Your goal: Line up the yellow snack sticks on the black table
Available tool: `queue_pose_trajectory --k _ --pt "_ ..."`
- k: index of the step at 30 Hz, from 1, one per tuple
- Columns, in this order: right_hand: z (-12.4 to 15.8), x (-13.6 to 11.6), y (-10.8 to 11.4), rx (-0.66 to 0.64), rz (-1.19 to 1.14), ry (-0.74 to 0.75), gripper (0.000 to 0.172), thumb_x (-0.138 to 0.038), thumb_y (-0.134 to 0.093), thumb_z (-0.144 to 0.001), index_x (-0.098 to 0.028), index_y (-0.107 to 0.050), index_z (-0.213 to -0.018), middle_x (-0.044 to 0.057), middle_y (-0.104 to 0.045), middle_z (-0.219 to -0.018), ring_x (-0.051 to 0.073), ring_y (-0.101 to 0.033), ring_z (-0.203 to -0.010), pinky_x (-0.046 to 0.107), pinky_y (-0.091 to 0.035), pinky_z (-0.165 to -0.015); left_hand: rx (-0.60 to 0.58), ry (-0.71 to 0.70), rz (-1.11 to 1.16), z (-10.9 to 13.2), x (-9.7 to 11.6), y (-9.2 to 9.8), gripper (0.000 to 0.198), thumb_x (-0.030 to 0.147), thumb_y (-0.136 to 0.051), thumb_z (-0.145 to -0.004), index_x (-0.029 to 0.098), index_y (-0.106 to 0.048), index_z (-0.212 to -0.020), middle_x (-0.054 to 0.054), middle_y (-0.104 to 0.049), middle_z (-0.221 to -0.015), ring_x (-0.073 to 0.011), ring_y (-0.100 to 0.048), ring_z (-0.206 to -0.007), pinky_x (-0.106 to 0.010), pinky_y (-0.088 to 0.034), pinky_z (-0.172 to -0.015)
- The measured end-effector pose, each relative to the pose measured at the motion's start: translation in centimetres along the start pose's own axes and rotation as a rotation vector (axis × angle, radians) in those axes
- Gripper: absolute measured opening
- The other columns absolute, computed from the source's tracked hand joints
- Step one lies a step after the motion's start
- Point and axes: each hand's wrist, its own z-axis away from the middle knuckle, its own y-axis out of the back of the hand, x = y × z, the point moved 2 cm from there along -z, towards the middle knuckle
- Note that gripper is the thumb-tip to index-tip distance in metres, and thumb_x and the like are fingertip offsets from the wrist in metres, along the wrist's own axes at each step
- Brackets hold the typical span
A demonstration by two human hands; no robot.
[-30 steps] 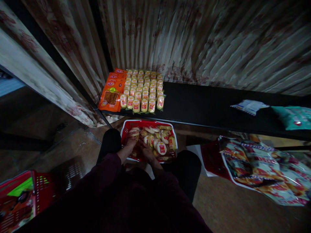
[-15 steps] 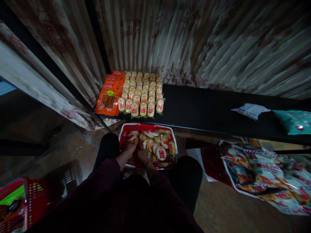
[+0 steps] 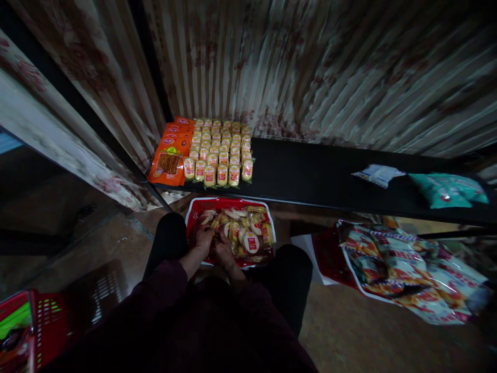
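A red basket [image 3: 269,210] with a white rim stands between my knees, filled with clear-wrapped round biscuit packs [image 3: 251,242] bearing red labels. Over its near left part, my left hand [image 3: 203,240] is closed on a wrapped biscuit pack, only a little of which shows. Close beside it, my right hand [image 3: 224,249] has its fingers curled in at the same packs; dim light and the hand itself hide most of what it grips. Upright rows of like biscuit packs [image 3: 222,175] stand on the black shelf [image 3: 298,173] just beyond the basket.
Orange snack bags [image 3: 167,160] lie left of the rows. A white-blue bag [image 3: 378,175] and green bags [image 3: 446,190] lie farther right on the shelf. Below, a basket heaped with snack bags [image 3: 407,269] stands right; another red basket [image 3: 50,321] is at lower left.
The view has shifted, so the shelf and baskets sit slightly farther left. Both hands stay in the basket, close together, with the fingers slightly moved. The rows on the shelf look the same.
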Motion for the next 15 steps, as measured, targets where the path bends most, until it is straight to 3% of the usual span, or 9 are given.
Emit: queue_pose_trajectory --k 8,15 --pt "0.1 -1.3 0.8 0.110 -0.127 0.034 0.041 -0.028 -0.053 -0.069 -0.023 -0.066 -0.107 0.007 -0.068 -0.120 0.023 -0.062 -0.115 0.043 -0.042 -0.109 0.054 0.121 0.257 1.7 1.5 0.1 0.019 0.008 -0.057 -0.074 0.017 -0.064 -0.089 0.002 -0.063 -0.066 -0.0104 -0.059 -0.055 -0.023 -0.048 -0.059" --pt "0.2 -2.9 2.1 0.160 -0.087 0.119 0.037 -0.035 -0.058 -0.072 -0.022 -0.065 -0.106 0.007 -0.071 -0.112 0.023 -0.065 -0.107 0.043 -0.047 -0.102 -0.031 0.087 0.404 3.0 2.7 -0.7 0.016 0.005 -0.058 -0.072 0.017 -0.061 -0.082 0.002 -0.061 -0.063 -0.0088 -0.059 -0.052 -0.020 -0.048 -0.057"
